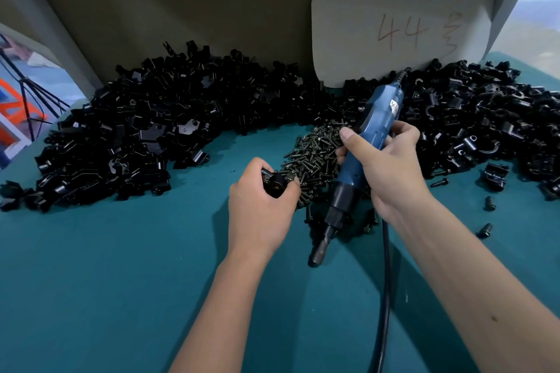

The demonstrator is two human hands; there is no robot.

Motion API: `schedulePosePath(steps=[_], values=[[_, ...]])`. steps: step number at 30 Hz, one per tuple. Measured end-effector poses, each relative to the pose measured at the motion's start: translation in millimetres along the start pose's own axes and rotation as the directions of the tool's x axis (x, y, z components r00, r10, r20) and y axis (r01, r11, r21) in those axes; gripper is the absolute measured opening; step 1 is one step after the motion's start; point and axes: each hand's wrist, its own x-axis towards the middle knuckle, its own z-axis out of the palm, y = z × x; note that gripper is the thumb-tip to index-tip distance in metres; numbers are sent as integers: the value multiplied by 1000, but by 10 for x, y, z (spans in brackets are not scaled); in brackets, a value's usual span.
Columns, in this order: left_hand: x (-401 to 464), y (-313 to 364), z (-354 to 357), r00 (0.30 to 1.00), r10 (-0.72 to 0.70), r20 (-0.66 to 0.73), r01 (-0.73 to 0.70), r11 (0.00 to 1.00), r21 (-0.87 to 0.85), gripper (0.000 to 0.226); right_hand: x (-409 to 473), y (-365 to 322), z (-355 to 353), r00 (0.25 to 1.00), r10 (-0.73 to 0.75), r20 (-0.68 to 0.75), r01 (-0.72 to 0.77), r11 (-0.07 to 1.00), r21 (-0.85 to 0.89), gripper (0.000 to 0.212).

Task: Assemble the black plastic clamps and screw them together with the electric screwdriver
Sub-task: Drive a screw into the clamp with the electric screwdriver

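Clamp (pixel 274 183), a black plastic assembly, sits in the curled fingers of the left hand (pixel 261 209) just above the teal table (pixel 121 266), at the near edge of the screw pile (pixel 318 154). Likely fault: the halves may shift or a screw drop if the grip loosens before the electric screwdriver (pixel 360 154) engages, since its bit points down at the table, beside the clamp. The right hand (pixel 391 166) wraps the blue body, thumb raised.

Single head-worn view; looks forward and down, wide-angle, onto the bench (pixel 121 281). Close range; both forearms enter from the bottom edge.
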Motion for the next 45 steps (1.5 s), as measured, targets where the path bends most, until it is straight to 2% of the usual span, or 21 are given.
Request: schedulePosePath(steps=[7, 13, 22, 36, 41, 45], values=[[0, -13, 11, 1000, 3, 1, -3, 1000, -17, 37, -29, 4, 19, 997, -16, -70, 22, 996, 84, 49], [-1, -6, 12, 1000, 4, 7, -4, 1000, -20, 37, -22, 11, 24, 999, -17, -47, 24, 987, 160, 47], [-17, 10, -1, 1000, -11, 19, 12, 1000, -27, 36, -28, 44, 25, 999, -4, -51, 9, 995, 100, 51], [-29, 25, 12, 1000, -5, 13, 5, 1000, -1, 37, -32, 8, 5, 985, 29, -168, 2, 984, 178, 52], [-48, 30, 18, 1000, 5, 9, -5, 1000, -7, 37, -22, 36, -8, 978, 37, -204, -9, 990, 139, 48], [-73, 36, 35, 1000, 16, 15, -16, 1000, -12, 37, -1, 46, -28, 980, 43, -197, -45, 999, -3, 52]])
